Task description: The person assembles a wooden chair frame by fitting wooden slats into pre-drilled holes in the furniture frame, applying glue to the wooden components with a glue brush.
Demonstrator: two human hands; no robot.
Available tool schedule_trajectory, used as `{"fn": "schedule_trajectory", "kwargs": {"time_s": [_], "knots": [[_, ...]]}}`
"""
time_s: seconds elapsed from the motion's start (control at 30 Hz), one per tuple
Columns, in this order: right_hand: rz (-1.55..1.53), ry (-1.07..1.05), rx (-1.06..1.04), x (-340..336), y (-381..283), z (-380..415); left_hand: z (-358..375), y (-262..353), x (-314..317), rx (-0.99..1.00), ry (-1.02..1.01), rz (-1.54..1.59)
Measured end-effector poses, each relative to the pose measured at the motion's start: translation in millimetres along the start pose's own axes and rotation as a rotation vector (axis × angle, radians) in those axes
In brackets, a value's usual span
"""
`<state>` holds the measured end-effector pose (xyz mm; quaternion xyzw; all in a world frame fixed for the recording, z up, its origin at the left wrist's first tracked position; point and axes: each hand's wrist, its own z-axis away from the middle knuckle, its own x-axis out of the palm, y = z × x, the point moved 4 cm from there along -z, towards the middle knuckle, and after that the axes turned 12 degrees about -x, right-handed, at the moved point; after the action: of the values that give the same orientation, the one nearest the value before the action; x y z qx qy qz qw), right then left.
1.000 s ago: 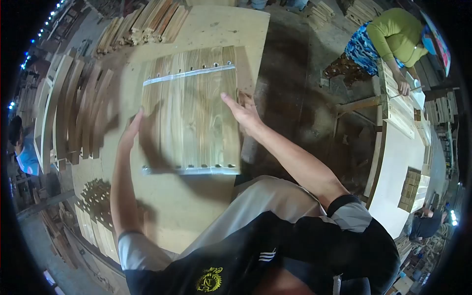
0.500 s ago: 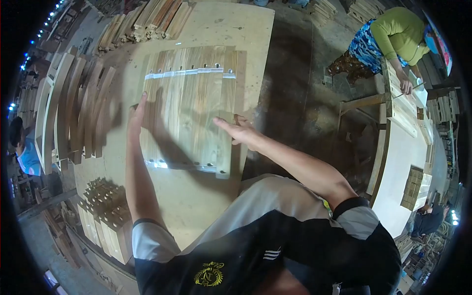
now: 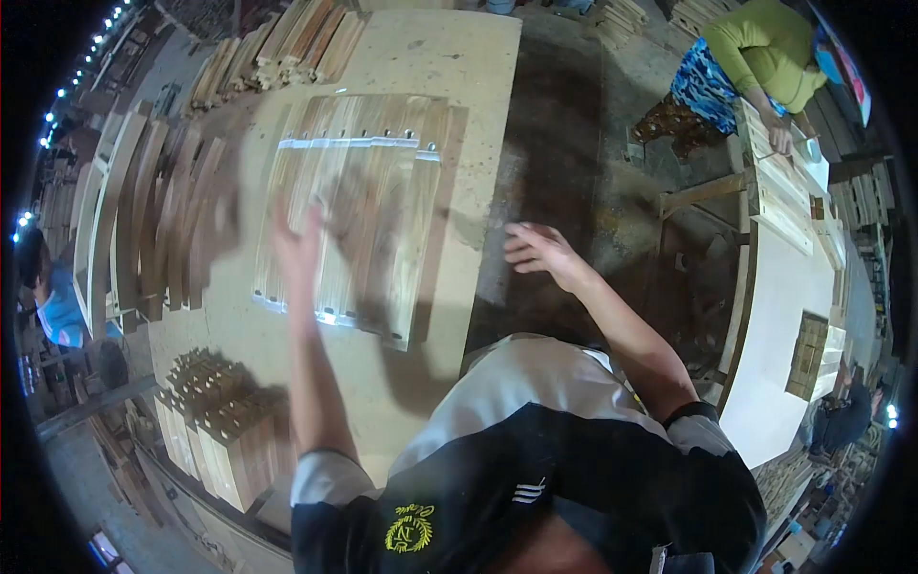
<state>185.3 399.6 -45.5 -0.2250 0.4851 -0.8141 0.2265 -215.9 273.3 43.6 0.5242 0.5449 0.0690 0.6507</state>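
Note:
Several wooden slats (image 3: 368,225) lie side by side as a flat panel on the pale board-topped table. Dark holes and a light line run across them near both ends. Over the panel's left half hovers my left hand (image 3: 298,251), smeared by motion, its thumb and fingers apart and nothing in it. My right hand (image 3: 541,253) is beyond the table's right edge, above the dark floor. Its fingers are stretched out and it holds nothing. A gap separates it from the slats.
Curved wooden pieces (image 3: 148,215) stand along the table's left side. Drilled blocks (image 3: 225,430) are grouped at the near left, and bundled strips (image 3: 296,43) lie at the far end. At the right, a co-worker in a green top (image 3: 765,48) leans over a workbench (image 3: 779,335).
My left hand has moved from the panel's left edge inward over the slats. My right hand has drawn away to the right. The slat panel has shifted and now lies slightly skewed.

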Motion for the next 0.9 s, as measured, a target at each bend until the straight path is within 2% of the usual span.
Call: {"fn": "schedule_trajectory", "kwargs": {"time_s": [0.03,0.07,0.1,0.13,0.17,0.23,0.33,0.43,0.53,0.6,0.7,0.8,0.9], "knots": [[-0.007,0.049,0.018,-21.4,8.6,14.0,43.2,26.7,7.4,0.098,0.008,0.089],[-0.012,0.091,0.035,-41.1,17.8,28.4,83.2,34.1,22.9,0.155,0.013,0.060],[-0.019,0.132,0.059,-59.5,30.3,42.5,122.4,29.6,46.2,0.312,-0.035,0.072],[-0.026,0.169,0.081,-75.2,43.5,56.3,160.8,53.4,57.3,0.317,-0.122,0.154],[-0.033,0.190,0.060,-87.9,53.3,71.4,192.7,64.5,70.6,0.398,-0.186,-0.007],[-0.071,0.235,0.100,-111.9,76.8,89.9,243.7,93.0,81.8,0.356,-0.148,0.034],[-0.103,0.267,0.147,-137.9,89.6,103.6,289.6,86.5,116.3,-0.068,-0.344,0.316],[-0.053,0.212,0.108,-161.0,86.5,101.5,296.5,84.5,113.8,-0.136,-0.274,0.274],[0.009,0.167,0.011,-187.5,70.6,86.7,296.2,65.5,90.1,-0.120,0.035,0.135],[0.023,0.166,-0.051,-199.6,54.6,71.2,295.8,55.7,65.8,-0.238,0.262,0.013],[0.023,0.122,-0.075,-206.0,38.1,35.3,306.5,30.4,44.5,-0.490,0.519,0.204],[0.064,0.030,-0.115,-178.4,10.5,-9.5,325.5,-28.5,39.3,-0.817,0.614,0.612],[0.132,-0.109,-0.231,-124.6,-29.9,-57.4,337.5,-91.1,46.6,-0.915,0.632,0.911]]}}
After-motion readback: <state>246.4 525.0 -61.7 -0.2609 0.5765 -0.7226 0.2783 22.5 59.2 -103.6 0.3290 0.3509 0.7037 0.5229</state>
